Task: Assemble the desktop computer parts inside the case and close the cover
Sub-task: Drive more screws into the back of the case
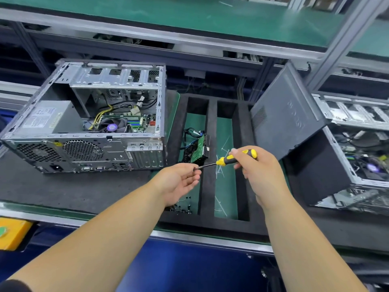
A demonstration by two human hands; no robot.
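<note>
An open desktop case lies on its side at the left, with the motherboard, fan and power supply visible inside. Its grey side cover leans upright at the right. My right hand grips a yellow-and-black screwdriver whose tip points left. My left hand pinches a small dark screw at that tip. A hard drive with cables stands in the black foam tray just behind my hands.
Several loose screws lie in the tray's near left slot and white cable ties in the middle slot. A second open case stands at the right. A yellow box sits at the bench's near left edge.
</note>
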